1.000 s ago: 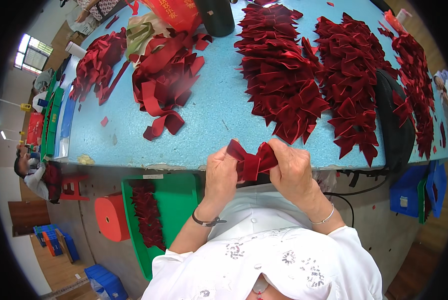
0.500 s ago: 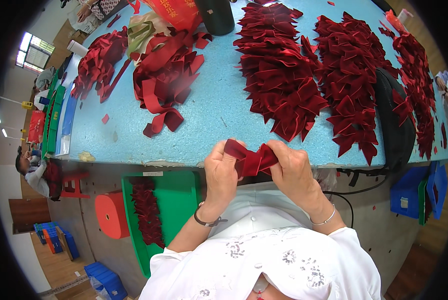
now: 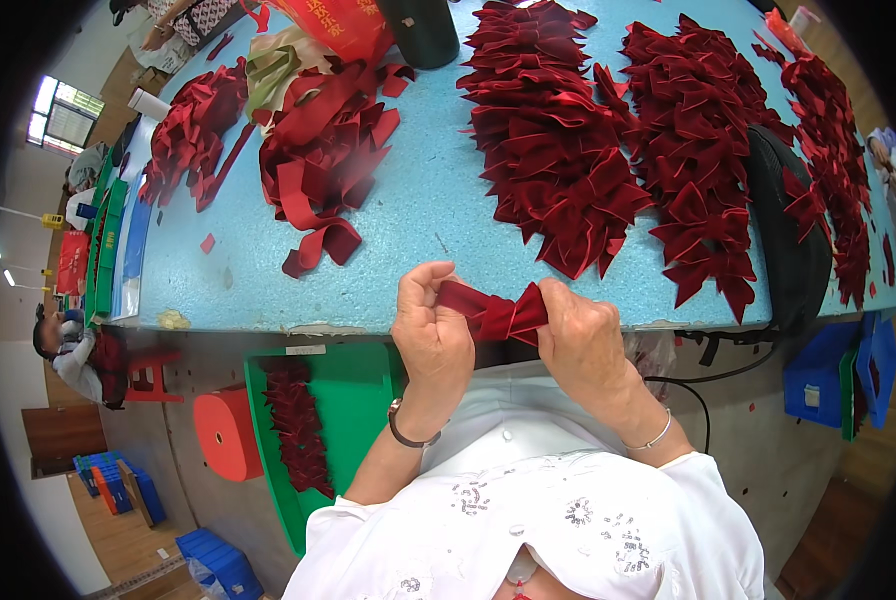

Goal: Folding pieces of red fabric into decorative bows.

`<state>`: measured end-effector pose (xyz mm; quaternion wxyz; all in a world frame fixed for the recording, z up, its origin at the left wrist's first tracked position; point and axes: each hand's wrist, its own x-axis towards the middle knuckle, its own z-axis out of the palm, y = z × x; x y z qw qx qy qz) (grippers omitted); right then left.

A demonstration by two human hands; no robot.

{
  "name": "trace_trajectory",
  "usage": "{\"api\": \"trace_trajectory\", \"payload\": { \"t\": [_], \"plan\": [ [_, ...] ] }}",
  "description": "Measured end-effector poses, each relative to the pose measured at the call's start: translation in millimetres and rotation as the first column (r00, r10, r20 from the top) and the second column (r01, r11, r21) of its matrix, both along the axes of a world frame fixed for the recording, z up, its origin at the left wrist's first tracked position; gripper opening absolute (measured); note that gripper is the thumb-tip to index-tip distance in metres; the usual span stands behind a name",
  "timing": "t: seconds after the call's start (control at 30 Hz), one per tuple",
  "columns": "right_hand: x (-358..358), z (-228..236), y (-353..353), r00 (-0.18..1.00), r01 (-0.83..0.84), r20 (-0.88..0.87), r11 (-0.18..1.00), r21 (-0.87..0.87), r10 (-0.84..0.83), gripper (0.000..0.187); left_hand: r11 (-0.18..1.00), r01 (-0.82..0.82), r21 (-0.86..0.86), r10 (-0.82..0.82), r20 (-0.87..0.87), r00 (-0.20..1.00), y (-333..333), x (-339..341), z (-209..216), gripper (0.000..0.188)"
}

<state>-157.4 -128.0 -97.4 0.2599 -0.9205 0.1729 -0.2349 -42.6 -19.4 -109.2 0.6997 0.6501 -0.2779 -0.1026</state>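
Observation:
Between my two hands a dark red velvet bow (image 3: 503, 316) is stretched just in front of the table edge. My left hand (image 3: 434, 330) pinches its left loop, while my right hand (image 3: 580, 335) is closed round its right end. The knot band shows in the middle; the tips under my right fingers are hidden. Past my hands, rows of finished-looking red bows (image 3: 558, 140) lie overlapping on the blue table (image 3: 238, 285), with another row (image 3: 698, 150) to their right. Loose red ribbon strips (image 3: 318, 190) are heaped further left.
A black bag (image 3: 793, 235) hangs over the table's right edge. A dark cylinder (image 3: 423, 30) and a red bag (image 3: 338, 25) stand at the back. Below the table on the left are a green tray (image 3: 353, 440) holding bows and a red roll (image 3: 226, 430). Another person (image 3: 68, 350) sits far left.
My left hand has shifted slightly left and up, drawing the bow's left loop out sideways. The knot has turned more toward view. My right hand stays almost in place.

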Motion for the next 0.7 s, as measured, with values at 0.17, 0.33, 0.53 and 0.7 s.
{"api": "trace_trajectory", "payload": {
  "t": [0.17, 0.33, 0.53, 0.7],
  "plan": [
    [0.7, -0.9, 1.5, 1.0, 0.019, 0.012, 0.997, -0.071, -0.018, 0.035, 0.981, -0.128, 0.145, 0.095, 0.217, 0.971, 2.3, 1.4, -2.7, 0.034],
    [-1.0, 5.3, -8.8, 0.991, -0.007, 0.133, 0.999, 0.033, 0.003, 0.031, 0.981, 0.138, 0.135, -0.11, -0.198, 0.974, 6.5, 6.7, 20.0, 0.029],
    [5.4, 5.6, -11.8, 0.968, -0.069, 0.252, 0.967, 0.247, 0.004, 0.025, 0.987, 0.145, 0.074, -0.107, -0.38, 0.919, 9.4, -2.5, 23.3, 0.023],
    [10.1, 11.2, -6.1, 0.951, -0.077, 0.309, 0.941, 0.329, -0.03, 0.024, 0.963, 0.191, 0.189, -0.157, -0.181, 0.971, 12.6, -4.1, 26.7, 0.018]
  ]
}}
